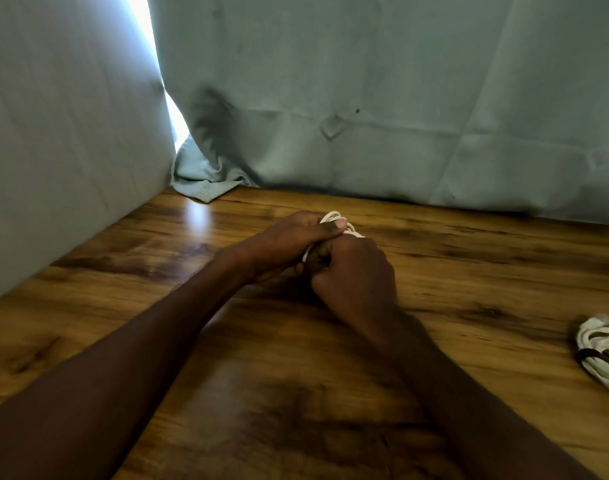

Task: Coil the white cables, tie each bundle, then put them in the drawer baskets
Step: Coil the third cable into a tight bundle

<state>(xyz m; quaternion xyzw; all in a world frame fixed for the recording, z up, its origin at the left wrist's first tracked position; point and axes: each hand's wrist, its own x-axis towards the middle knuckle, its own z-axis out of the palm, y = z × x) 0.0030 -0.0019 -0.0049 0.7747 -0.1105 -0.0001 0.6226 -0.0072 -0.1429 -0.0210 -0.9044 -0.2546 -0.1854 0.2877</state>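
Pale green curtain (365, 98) hangs as backdrop beyond the grip and along the left side, hem touching the far edge of the wooden table (227, 393). Narrow bright gap in the cloth up-left of the hands. Bare tabletop on all sides of the grip: wide stretch to the left up to the curtain, a strip beyond it to the hem, more toward the viewer under the forearms.

Both forearms come in from the bottom edge and meet mid-table. Left hand (289, 242) is fingers-curled round a white cable coil (334, 220), thumb pressed across the loops on top. Right hand (355, 271) sits just beside and touching the left, knuckles up, fingers curled under onto the same coil; what the fingertips do is hidden. Only a few loops show above the thumb plus a bit below the left palm.

Second white cable bundle (604, 355) lies on the table well right of the grip, at the frame edge, dark band round it.
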